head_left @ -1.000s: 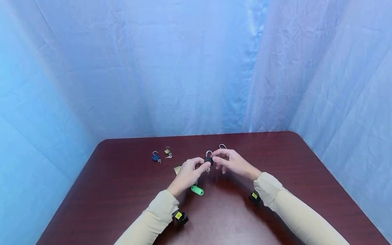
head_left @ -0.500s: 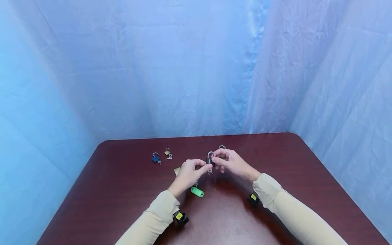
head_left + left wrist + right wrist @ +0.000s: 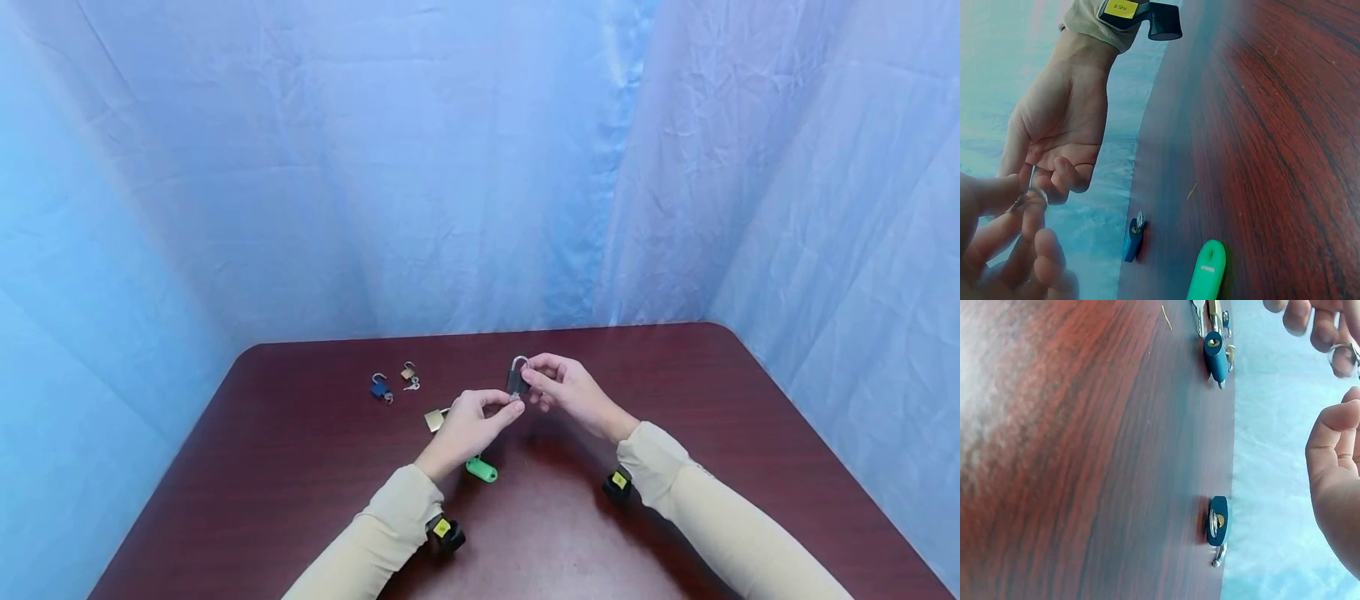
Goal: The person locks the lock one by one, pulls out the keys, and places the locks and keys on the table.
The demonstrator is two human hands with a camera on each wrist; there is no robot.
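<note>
Above the middle of the dark red table (image 3: 675, 500), my right hand (image 3: 529, 380) pinches a small black padlock (image 3: 517, 382) with a silver shackle, held upright. From the left, my left hand (image 3: 513, 405) reaches under the lock body and pinches a small key (image 3: 513, 398) at its bottom. In the left wrist view my left fingers (image 3: 1016, 244) meet the right hand (image 3: 1054, 137) at a thin metal ring (image 3: 1022, 200). The right wrist view shows that ring (image 3: 1341, 359) between the left fingertips (image 3: 1300, 315) and my right thumb (image 3: 1335, 444).
A green key tag (image 3: 482, 469) lies under my left wrist, with a brass padlock (image 3: 435, 419) beside that hand. A blue padlock (image 3: 380, 387) and a small brass padlock (image 3: 408, 372) with keys lie at the back left. Blue cloth surrounds the table.
Both hands carried the black padlock a little up and away from me. My left fingers moved in under the lock to the key. The shackle seen behind my right hand is now hidden.
</note>
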